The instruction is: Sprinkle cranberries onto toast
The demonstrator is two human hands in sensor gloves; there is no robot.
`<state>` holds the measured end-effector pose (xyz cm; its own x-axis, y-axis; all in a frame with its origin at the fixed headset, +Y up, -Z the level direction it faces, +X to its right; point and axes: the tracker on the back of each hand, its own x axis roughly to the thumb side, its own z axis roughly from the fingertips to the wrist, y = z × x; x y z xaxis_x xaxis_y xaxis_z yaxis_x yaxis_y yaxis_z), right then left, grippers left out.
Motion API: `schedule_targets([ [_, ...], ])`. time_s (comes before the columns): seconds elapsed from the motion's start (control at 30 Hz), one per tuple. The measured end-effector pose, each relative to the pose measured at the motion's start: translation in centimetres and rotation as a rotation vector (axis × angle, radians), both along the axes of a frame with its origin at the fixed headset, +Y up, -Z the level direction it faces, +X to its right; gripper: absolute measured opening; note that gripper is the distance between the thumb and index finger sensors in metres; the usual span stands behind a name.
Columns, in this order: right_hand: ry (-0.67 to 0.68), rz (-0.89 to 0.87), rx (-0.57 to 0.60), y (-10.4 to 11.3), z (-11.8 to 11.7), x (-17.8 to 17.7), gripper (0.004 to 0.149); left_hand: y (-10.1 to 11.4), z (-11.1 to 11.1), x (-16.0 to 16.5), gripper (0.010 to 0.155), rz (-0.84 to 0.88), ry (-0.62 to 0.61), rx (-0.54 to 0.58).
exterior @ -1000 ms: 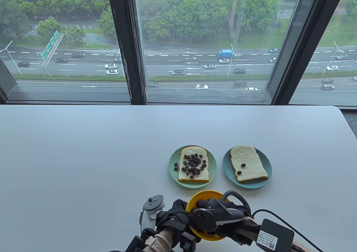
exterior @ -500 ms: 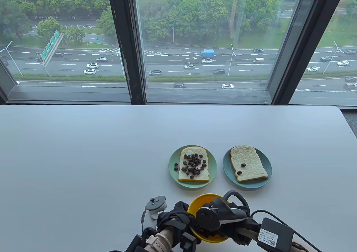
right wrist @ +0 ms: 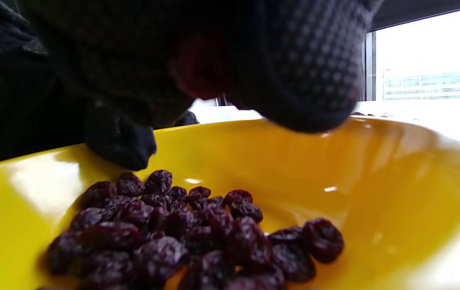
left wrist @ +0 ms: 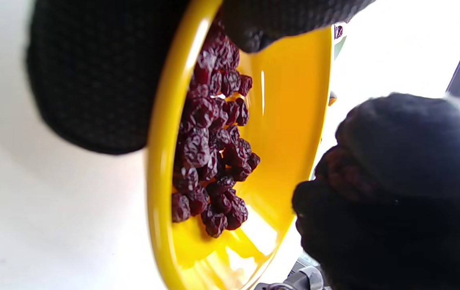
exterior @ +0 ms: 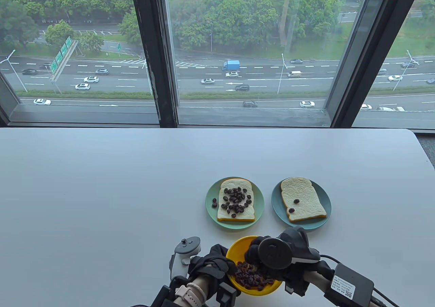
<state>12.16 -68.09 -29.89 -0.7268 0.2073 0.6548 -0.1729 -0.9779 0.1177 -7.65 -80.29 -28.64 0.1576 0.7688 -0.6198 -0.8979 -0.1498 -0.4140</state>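
Observation:
My left hand grips the left rim of a yellow bowl near the table's front edge. Its thumb is inside the rim in the left wrist view. Dark red cranberries lie heaped in the bowl. My right hand hovers just above the heap and pinches a few cranberries in its fingertips. A toast covered with many cranberries lies on a green plate. A second toast with a few cranberries lies on a blue plate.
The two plates stand side by side just beyond the bowl, at the middle right of the white table. A window with a dark frame runs along the table's far edge. A cable and a black box trail from my right wrist.
My right hand has lifted out of the bowl with cranberries and turned a little to the right, uncovering the heap. My left hand keeps its hold on the bowl.

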Motion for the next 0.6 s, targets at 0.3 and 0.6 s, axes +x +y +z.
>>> schedule_targets([
  [0.3, -0.369, -0.079, 0.046, 2.0, -8.2, 6.6, 0.045, 0.1, -0.1, -0.1, 0.053, 0.012, -0.004, -0.005],
  [0.6, -0.842, 0.036, -0.047, -4.3, -17.1, 14.7, 0.045, 0.0, 0.0, -0.1, 0.053, 0.027, -0.02, -0.026],
])
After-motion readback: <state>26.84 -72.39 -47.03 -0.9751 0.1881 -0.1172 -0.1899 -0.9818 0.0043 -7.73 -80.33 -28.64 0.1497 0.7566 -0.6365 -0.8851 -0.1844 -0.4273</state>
